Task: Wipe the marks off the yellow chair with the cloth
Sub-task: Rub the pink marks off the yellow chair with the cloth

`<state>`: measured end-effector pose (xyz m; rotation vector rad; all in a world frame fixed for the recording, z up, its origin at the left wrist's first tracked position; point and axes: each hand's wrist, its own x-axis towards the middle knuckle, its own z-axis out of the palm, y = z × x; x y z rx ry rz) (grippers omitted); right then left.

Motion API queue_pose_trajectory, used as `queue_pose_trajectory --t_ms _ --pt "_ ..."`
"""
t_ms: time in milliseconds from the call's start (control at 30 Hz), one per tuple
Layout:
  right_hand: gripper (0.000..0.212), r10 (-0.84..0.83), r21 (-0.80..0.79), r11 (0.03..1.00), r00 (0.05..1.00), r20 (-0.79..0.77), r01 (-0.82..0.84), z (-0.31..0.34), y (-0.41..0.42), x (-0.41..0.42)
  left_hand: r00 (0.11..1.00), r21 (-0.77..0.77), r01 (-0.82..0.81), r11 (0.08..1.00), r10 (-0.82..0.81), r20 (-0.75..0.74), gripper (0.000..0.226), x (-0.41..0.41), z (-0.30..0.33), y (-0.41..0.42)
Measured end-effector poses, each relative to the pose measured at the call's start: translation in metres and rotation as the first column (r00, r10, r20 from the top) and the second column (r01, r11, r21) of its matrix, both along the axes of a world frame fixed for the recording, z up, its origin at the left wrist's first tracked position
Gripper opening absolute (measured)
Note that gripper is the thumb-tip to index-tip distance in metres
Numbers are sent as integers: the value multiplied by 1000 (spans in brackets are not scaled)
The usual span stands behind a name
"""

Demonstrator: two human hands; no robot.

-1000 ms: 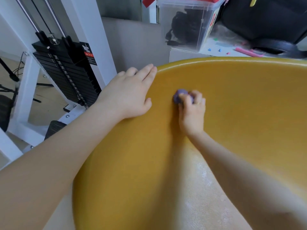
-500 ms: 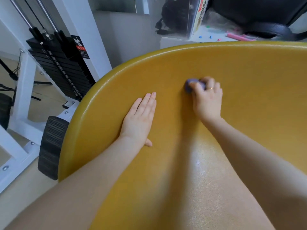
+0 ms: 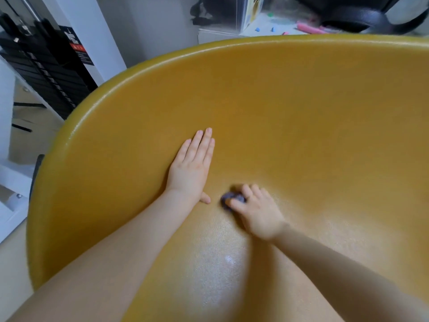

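Note:
The yellow chair (image 3: pixel 301 117) fills most of the view, a curved shell with a rounded rim and a glossy seat below. My left hand (image 3: pixel 192 166) lies flat on the inside of the backrest, fingers together and pointing up, holding nothing. Just right of its thumb, my right hand (image 3: pixel 257 211) presses a small bunched purple cloth (image 3: pixel 232 199) against the shell where the back curves into the seat. The right hand is blurred. I can make out no marks on the yellow surface.
A black weight stack (image 3: pixel 46 73) in a white frame stands left of the chair. Behind the rim, a white surface (image 3: pixel 274 29) carries pink and blue bits, a clear box and a black object (image 3: pixel 362 17). Pale floor shows at lower left.
My right hand has slid the cloth down from the upper backrest to the seat bend. My left hand left the rim and now rests flat lower on the shell. The view tilted down.

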<state>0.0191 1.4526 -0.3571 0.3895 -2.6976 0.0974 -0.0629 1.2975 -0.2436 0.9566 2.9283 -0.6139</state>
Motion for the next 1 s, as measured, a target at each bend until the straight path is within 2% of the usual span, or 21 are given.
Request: queue_pose_trajectory --t_ms 100,200,300,333,400,467,533,600,667,767,833,933,1000 --pt "33 -186 -4 982 966 -180 188 40 37 -50 1000 -8 7 1000 -7 -2 137 1 0 1" --pt "27 -299 -27 949 872 -388 314 91 63 -87 1000 -30 -4 1000 4 -3 137 0 -1 1" --pt "27 -534 -271 845 704 -468 461 143 76 -110 1000 -38 -9 999 8 -23 137 -4 1 0" --pt "27 -600 -351 800 666 -444 486 150 78 -114 1000 -37 -7 999 6 -22 137 -5 1 1" --pt "29 -617 -398 781 689 -380 481 137 73 -112 1000 -44 -7 999 6 -15 138 -4 1 3" --pt "36 -509 -323 850 807 -298 417 90 54 -89 1000 -56 -15 998 14 -15 139 -2 0 5" --pt "44 -382 -222 911 915 -128 349 37 27 -51 999 -62 -36 997 36 -9 139 0 -1 9" --pt "38 -321 -247 913 945 56 325 3 1 -9 998 -62 -57 996 57 0 140 1 0 12" --pt "26 -233 -309 911 960 156 272 -10 -18 26 997 -54 -75 996 75 6 138 2 0 15" --pt "22 -55 -325 938 976 209 122 -16 -35 75 994 -22 -97 995 98 40 129 11 -5 17" --pt "21 -6 -316 945 970 242 84 -17 -37 99 989 11 -105 994 103 104 117 22 -12 18" --pt "22 -37 -250 962 959 280 111 -16 -19 112 977 39 -56 998 47 206 98 43 -26 25" --pt "27 -166 -226 947 951 260 227 -14 10 112 962 72 4 997 -24 271 92 55 -33 29"
